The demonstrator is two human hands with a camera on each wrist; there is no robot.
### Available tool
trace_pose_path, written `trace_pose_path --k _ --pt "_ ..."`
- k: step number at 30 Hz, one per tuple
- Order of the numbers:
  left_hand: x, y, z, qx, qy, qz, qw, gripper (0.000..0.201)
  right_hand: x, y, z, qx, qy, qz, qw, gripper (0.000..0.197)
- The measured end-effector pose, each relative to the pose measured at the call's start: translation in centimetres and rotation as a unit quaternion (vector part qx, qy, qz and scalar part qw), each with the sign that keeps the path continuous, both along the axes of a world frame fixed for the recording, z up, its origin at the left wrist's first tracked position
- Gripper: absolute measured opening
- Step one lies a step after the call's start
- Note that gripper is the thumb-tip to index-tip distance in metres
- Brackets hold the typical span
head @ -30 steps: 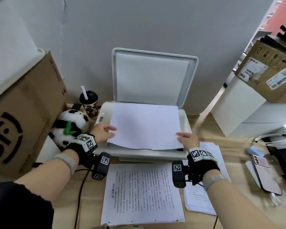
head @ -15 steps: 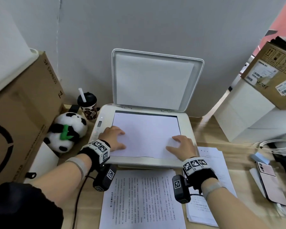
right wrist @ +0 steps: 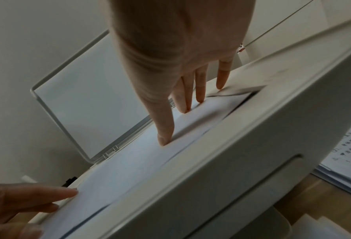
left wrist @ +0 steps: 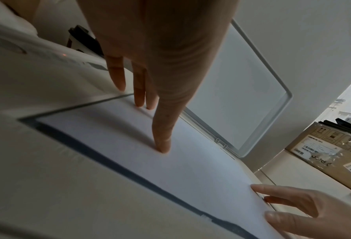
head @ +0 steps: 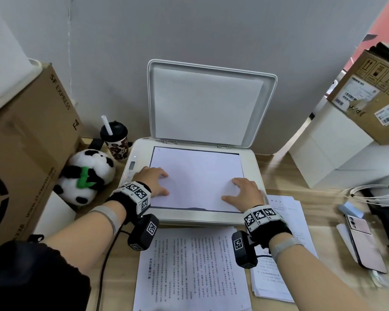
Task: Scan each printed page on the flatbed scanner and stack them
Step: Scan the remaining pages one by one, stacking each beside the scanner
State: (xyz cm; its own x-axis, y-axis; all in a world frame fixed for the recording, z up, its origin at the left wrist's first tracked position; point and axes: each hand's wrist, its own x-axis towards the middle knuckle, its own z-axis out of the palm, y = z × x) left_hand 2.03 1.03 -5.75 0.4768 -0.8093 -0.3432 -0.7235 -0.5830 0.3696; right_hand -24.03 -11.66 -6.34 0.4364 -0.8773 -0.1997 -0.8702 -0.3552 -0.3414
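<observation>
1. The wooden surface (head: 276, 173) carries everything, with a grey wall behind it.
2. A large cardboard box (head: 25, 153) stands at 9 o'clock of the scanner, and a smaller labelled box (head: 373, 97) sits on white blocks towards 2 o'clock.
3. The flatbed scanner (head: 252, 167) sits mid-surface with its lid (head: 208, 104) raised upright against the wall.
4. A white sheet (head: 195, 173) lies blank side up on the scanner glass, nearly filling it; a dark strip of glass shows along its near edge.
5. A printed page (head: 193, 272) lies flat at 6 o'clock of the scanner, and a stack of printed pages (head: 288, 232) lies at 5 o'clock, partly under the right wrist.
6. The left hand (head: 152, 180) rests on the sheet's left edge; its fingers (left wrist: 162, 140) are straight and slightly spread, tips pressing the paper.
7. The right hand (head: 245, 191) rests on the sheet's near right corner; its fingers (right wrist: 166, 135) are straight and spread, tips pressing the paper flat.
8. A plush panda (head: 88, 173) sits at 9 o'clock just beside the scanner, with a lidded cup and straw (head: 115, 140) behind it at 10 o'clock.
9. A phone (head: 364, 241) lies at 4 o'clock, with a coiled white cable (head: 373, 191) beyond it.
</observation>
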Motion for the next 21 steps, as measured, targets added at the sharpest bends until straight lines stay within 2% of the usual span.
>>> trace_pose_path --k 10,18,21 --pt "-0.2 0.2 0.1 0.000 0.003 0.008 1.000 0.062 0.3 -0.1 -0.2 0.008 -0.014 0.000 1.000 0.071" --pt "-0.2 -0.3 0.0 0.008 -0.023 -0.003 1.000 0.060 0.4 -0.3 -0.4 0.002 -0.009 0.004 1.000 0.068" --pt "-0.2 -0.8 0.7 0.007 -0.045 -0.028 0.999 0.062 0.4 -0.8 -0.8 -0.004 -0.076 -0.031 0.997 0.067"
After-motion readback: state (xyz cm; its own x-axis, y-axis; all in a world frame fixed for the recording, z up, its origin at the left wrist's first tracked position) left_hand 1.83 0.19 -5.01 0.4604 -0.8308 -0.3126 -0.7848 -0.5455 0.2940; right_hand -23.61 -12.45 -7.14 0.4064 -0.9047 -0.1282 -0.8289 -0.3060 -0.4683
